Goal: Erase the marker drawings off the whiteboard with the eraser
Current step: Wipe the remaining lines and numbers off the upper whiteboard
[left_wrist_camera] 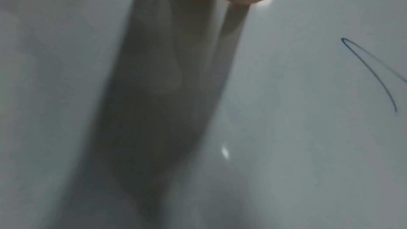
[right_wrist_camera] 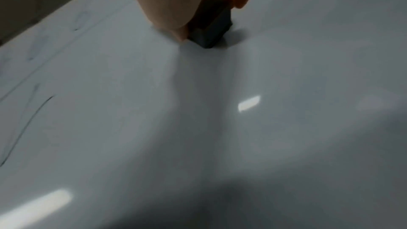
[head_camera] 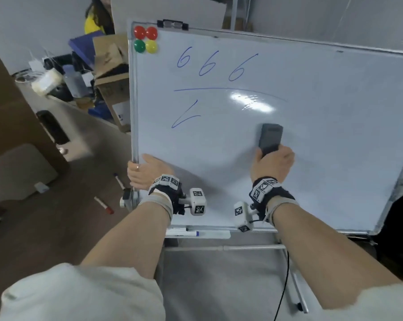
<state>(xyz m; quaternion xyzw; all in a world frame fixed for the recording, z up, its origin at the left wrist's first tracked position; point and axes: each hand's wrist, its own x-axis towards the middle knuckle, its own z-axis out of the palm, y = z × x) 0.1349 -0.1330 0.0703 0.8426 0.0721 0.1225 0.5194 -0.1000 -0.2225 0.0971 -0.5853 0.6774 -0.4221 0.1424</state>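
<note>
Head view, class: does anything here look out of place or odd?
Yes. Two markers lie loose on the floor left of the whiteboard, though a third marker sits in its tray. Cluttered cardboard boxes stand behind. Otherwise nothing odd: the right hand holds the eraser against the board.

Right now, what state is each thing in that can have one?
White whiteboard: upright, partly wiped.
Blue marker drawings: three sixes, line, tick unerased.
Dark grey eraser: against board, below drawings.
Right hand: grips eraser.
Left hand: holds board's left edge.
</note>
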